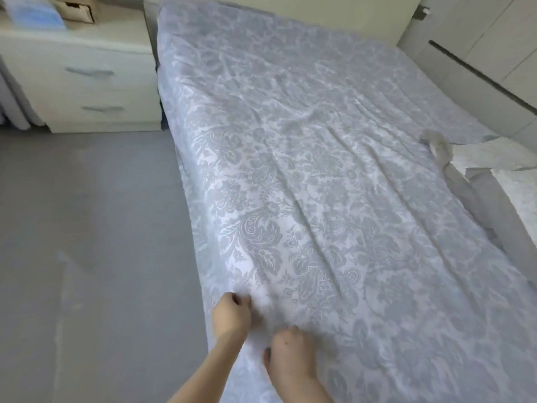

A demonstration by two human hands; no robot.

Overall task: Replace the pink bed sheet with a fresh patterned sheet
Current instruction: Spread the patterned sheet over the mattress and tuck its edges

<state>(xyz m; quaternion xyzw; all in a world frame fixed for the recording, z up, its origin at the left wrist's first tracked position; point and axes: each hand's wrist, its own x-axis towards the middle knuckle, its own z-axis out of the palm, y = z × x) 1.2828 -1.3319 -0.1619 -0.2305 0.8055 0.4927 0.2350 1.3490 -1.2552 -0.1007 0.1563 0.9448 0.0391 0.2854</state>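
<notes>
Covering most of the bed (499,154), patterned sheet (305,170) drapes over its left edge; left hand (232,315) and right hand (290,354) both pinch fabric there with curled fingers. White nightstand (87,82), grey floor (87,228) alongside.

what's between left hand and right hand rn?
Only a slightly bunched strip of the patterned sheet lies between the left hand and right hand. Shown in the head view.

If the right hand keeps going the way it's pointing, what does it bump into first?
Only more patterned sheet: the right hand lies on it, pointing along it. It would likely pass just beside the left hand, though depth is unclear.
</notes>
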